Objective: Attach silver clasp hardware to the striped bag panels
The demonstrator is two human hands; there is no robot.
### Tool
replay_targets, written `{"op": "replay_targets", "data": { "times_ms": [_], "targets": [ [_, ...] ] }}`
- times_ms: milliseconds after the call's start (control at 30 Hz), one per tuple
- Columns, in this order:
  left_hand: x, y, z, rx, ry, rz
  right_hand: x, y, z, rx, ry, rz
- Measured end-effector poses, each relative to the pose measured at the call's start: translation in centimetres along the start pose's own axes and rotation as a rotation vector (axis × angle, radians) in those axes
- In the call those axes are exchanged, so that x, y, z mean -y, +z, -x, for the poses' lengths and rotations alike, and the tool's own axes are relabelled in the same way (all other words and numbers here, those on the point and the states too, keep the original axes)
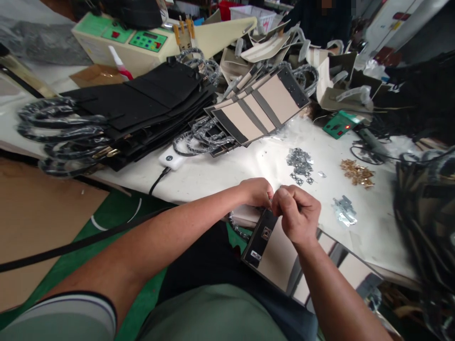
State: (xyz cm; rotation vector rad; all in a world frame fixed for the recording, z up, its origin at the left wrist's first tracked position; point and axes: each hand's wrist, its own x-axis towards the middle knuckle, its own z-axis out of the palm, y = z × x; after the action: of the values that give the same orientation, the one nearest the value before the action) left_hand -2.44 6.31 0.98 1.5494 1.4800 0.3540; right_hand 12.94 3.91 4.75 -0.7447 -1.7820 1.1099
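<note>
My left hand [258,192] is closed, its fingertips bent down at the upper end of a flat bag panel [279,258]. Right beside it, my right hand [298,210] is also closed in a pinch. What either hand grips is hidden by the fingers. The panel lies tilted over my lap and the table's front edge, with beige lining and a black end strip. On that strip sit a small square metal plate [266,232] and a small whitish metal piece [255,255]. A plastic-wrapped handle [239,229] sticks out on its left.
Small dark square plates [299,162], gold-coloured fasteners [357,173] and silver plates [344,211] lie in piles on the white table [263,163]. Stacked black bag panels [152,102] and beige-lined panels [261,106] stand behind. A green box [341,124] shows a red light.
</note>
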Motion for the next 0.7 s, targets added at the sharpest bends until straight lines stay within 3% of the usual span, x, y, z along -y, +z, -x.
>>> {"op": "replay_targets", "data": {
  "times_ms": [133, 333, 500, 600, 700],
  "targets": [
    [0.3, -0.2, -0.4, 0.061, 0.067, -0.028, -0.3, -0.2, 0.2, 0.096, -0.002, 0.098],
    [0.3, -0.3, -0.3, 0.093, 0.041, 0.016, -1.2, -0.7, 0.6, -0.092, 0.004, -0.092],
    [0.3, -0.3, -0.8, 0.111, -0.021, 0.082, 0.8, -0.9, -0.1, -0.211, -0.099, -0.302],
    [0.4, -0.1, -1.2, 0.155, -0.046, 0.135, 1.3, -0.8, 0.0, -0.239, -0.214, -0.259],
    [0.3, -0.1, -1.3, 0.167, -0.055, 0.165, 0.4, -0.6, 0.5, -0.171, -0.143, -0.123]
  ]
}}
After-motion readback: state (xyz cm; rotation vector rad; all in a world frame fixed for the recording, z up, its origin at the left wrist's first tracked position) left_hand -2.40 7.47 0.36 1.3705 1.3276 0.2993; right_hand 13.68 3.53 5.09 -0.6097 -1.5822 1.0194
